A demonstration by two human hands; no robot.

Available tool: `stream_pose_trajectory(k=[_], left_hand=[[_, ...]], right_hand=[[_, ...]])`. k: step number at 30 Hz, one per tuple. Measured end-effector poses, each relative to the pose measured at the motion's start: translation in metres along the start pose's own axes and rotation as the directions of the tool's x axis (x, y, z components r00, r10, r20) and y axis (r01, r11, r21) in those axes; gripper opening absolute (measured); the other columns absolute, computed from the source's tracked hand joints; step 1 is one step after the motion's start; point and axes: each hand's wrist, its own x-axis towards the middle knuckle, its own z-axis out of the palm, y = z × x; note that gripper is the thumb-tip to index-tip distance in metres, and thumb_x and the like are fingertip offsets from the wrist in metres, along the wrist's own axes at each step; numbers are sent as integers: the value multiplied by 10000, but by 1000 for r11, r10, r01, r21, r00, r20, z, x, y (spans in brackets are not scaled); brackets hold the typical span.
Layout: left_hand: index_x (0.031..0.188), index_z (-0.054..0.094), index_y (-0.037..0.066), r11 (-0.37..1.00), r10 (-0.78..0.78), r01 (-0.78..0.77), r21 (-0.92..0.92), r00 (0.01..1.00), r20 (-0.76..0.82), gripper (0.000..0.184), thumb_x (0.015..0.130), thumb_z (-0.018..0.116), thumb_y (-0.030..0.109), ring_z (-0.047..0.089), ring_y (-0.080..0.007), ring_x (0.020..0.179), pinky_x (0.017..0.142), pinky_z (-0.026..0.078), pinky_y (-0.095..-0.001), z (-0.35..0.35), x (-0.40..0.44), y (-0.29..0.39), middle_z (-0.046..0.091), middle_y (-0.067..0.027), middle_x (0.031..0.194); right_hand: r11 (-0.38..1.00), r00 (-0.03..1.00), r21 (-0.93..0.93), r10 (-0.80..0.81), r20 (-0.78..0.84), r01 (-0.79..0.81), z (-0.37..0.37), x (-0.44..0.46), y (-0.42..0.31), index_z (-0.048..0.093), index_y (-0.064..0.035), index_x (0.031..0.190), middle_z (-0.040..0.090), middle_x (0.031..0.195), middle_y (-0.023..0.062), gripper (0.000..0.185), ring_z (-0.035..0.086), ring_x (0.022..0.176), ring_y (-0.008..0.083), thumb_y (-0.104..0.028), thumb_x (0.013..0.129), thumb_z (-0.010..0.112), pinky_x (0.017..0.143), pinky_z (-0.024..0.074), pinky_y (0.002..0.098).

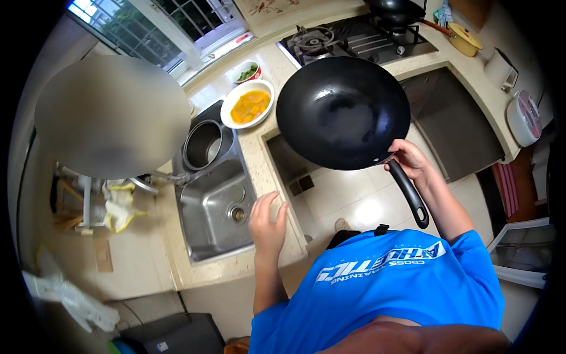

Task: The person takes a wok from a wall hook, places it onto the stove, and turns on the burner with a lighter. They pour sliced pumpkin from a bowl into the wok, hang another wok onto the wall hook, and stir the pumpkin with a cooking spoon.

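A large black wok [342,112] is held up over the floor, in front of the counter, its dark inside facing me. My right hand [409,159] is closed around the wok where its black handle [407,192] joins the pan. The handle's free end points down toward my blue shirt. My left hand [268,223] holds nothing. Its thumb and fingers are apart, beside the counter edge near the steel sink [218,230]. A white bowl [226,112] with an orange-yellow mixture stands on the counter, left of the wok.
A gas stove [359,44] with another dark pan [396,13] lies beyond the wok. A smaller bowl of greens [246,72] stands behind the white bowl. A metal pot [203,144] sits in the sink's far basin. A white container [523,118] stands far right.
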Motion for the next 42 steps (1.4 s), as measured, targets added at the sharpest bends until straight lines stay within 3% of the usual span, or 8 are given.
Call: stream_pose_trajectory(k=[9, 13, 16, 18, 20, 26, 28, 42], left_hand=[[931, 558, 6, 964, -254, 248, 96, 965, 57, 226, 744, 618, 118, 557, -308, 849, 739, 435, -352, 16, 44, -75, 586, -155, 904], [930, 560, 10, 922, -363, 357, 147, 932, 13, 220, 747, 614, 119, 554, -303, 840, 731, 433, -348, 22, 28, -103, 585, -149, 898], [931, 563, 20, 864, -471, 460, 204, 882, 11, 214, 749, 613, 119, 560, -295, 832, 724, 435, -347, 28, 23, -102, 590, -144, 886], [931, 565, 25, 816, -543, 525, 240, 839, 11, 210, 751, 612, 121, 566, -289, 826, 718, 438, -347, 34, 24, -95, 595, -141, 874], [931, 567, 27, 769, -613, 596, 230, 790, 3, 200, 759, 605, 122, 583, -276, 813, 709, 446, -340, 45, 31, -88, 608, -135, 846], [941, 567, 15, 669, -714, 711, 216, 695, -79, 204, 772, 592, 126, 593, -271, 803, 710, 450, -325, 82, 76, -66, 613, -140, 841], [941, 567, 10, 643, -735, 733, 221, 672, -92, 207, 775, 590, 130, 593, -273, 795, 704, 449, -327, 94, 96, -60, 612, -142, 835], [923, 568, -8, 583, -808, 813, 11, 580, -105, 161, 782, 594, 65, 585, -147, 701, 632, 457, -258, 147, 130, -82, 603, -102, 746]], right_hand=[[985, 969, -46, -171, -176, 166, -15, 49, -69, 534, 47, 679, 583, 622, 150, 114, 593, 536, 233, -44, 682, 467, 475, 529, 307], [994, 992, -8, -106, -70, 106, -7, 96, -109, 449, 188, 992, 537, 902, 334, 380, 574, 796, 423, -38, 686, 427, 519, 546, 260], [983, 979, -25, -182, -87, 180, 6, 137, -130, 411, 194, 1005, 490, 941, 384, 407, 596, 684, 317, -51, 681, 432, 521, 541, 240], [995, 999, 104, 2, 40, -7, -16, 176, -157, 416, 193, 973, 502, 948, 353, 365, 571, 817, 414, -36, 689, 433, 528, 552, 252], [987, 986, 15, -163, 33, 163, -6, 206, -174, 311, 255, 1005, 448, 991, 413, 437, 586, 819, 384, -55, 714, 411, 519, 558, 263], [998, 992, -16, -60, 113, 63, -7, 297, -239, 241, 263, 1054, 442, 965, 435, 491, 591, 802, 387, -73, 731, 395, 522, 561, 255], [999, 991, -35, 42, 125, -38, -6, 325, -257, 353, 181, 906, 466, 969, 417, 343, 600, 525, 215, -98, 721, 429, 518, 541, 214], [989, 982, -16, 148, 118, -147, -28, 403, -283, 339, 226, 989, 469, 949, 423, 401, 614, 564, 274, -78, 734, 399, 529, 550, 242]])
